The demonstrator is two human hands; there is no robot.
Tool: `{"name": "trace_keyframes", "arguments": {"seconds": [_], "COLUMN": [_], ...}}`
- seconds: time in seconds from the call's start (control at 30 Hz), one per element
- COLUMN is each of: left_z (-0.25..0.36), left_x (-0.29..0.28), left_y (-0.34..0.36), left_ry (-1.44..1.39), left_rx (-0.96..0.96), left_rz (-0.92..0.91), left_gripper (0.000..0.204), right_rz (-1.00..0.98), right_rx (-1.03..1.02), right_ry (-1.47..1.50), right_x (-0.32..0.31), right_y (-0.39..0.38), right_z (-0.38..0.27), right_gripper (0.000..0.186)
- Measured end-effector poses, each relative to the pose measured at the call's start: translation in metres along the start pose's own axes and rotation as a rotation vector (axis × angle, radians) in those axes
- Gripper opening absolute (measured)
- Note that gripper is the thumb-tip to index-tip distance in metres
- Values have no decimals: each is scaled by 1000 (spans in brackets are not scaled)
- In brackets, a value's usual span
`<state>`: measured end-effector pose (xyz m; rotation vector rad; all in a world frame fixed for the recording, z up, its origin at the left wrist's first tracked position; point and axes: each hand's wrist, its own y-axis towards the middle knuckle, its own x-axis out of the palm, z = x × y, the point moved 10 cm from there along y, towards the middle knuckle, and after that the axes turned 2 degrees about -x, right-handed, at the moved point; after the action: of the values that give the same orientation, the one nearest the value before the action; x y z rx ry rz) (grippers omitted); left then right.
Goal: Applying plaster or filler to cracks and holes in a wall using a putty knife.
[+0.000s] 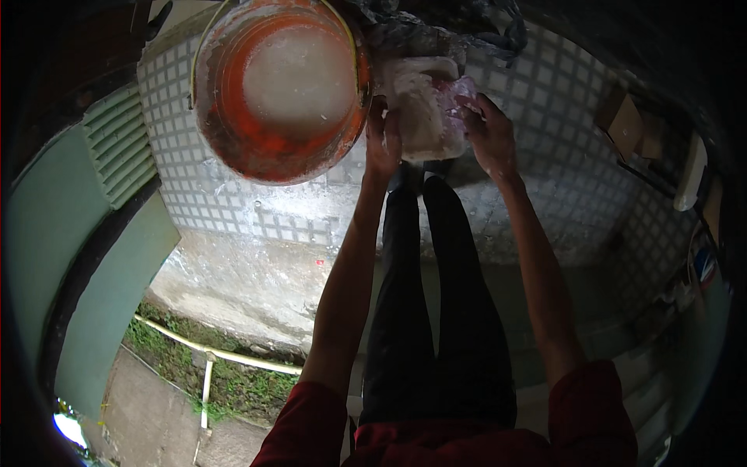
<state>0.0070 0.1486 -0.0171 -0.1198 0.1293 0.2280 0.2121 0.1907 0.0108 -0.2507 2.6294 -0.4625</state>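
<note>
A shallow rectangular pale tray (445, 149), its inside smeared with whitish residue, is in front of me at the top middle. My left hand (382, 144) is at its left rim, fingers closed against the edge. On the right side, my right hand (492, 140) grips a crumpled pinkish-white wet cloth (454, 100) that lies over the tray's right part. The cloth looks coated in something white; its exact material is hard to make out. Just left of the tray stands a big orange bucket (226, 136) with cloudy whitish liquid inside and its wire handle raised at the rim.
Black plastic sheeting (498, 35) lies beyond the tray. Patterned tile floor (183, 144) surrounds the bucket. A cardboard box (625, 128) stands to the right. Green panels (70, 233) are on the left, with a pale pipe (233, 358) and grass strip lower down.
</note>
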Motion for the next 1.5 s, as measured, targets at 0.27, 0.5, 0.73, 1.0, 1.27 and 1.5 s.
{"name": "trace_keyframes", "arguments": {"seconds": [0.27, 0.5, 0.73, 1.0, 1.27, 1.5], "left_z": [111, 261, 380, 443, 454, 483], "left_x": [63, 90, 116, 197, 323, 411], "left_y": [-59, -89, -114, -177, -263, -345], "left_ry": [-1080, -1062, -937, -737, -680, -683], "left_rx": [-746, -622, -525, -519, -605, -739], "left_rz": [-338, -473, -575, -664, -925, -1178], "left_gripper": [56, 58, 56, 59, 72, 79], "right_rz": [199, 387, 566, 766, 559, 766], "right_rx": [-81, -177, -303, -526, -188, -74], "right_ry": [-234, -393, -531, -889, -415, -314], "right_x": [-103, -200, -280, -336, -428, -520], "right_y": [-102, -191, -274, -356, -414, -490], "right_z": [-151, -283, -359, -319, -277, -233], "right_gripper": [22, 14, 16, 29, 20, 21]}}
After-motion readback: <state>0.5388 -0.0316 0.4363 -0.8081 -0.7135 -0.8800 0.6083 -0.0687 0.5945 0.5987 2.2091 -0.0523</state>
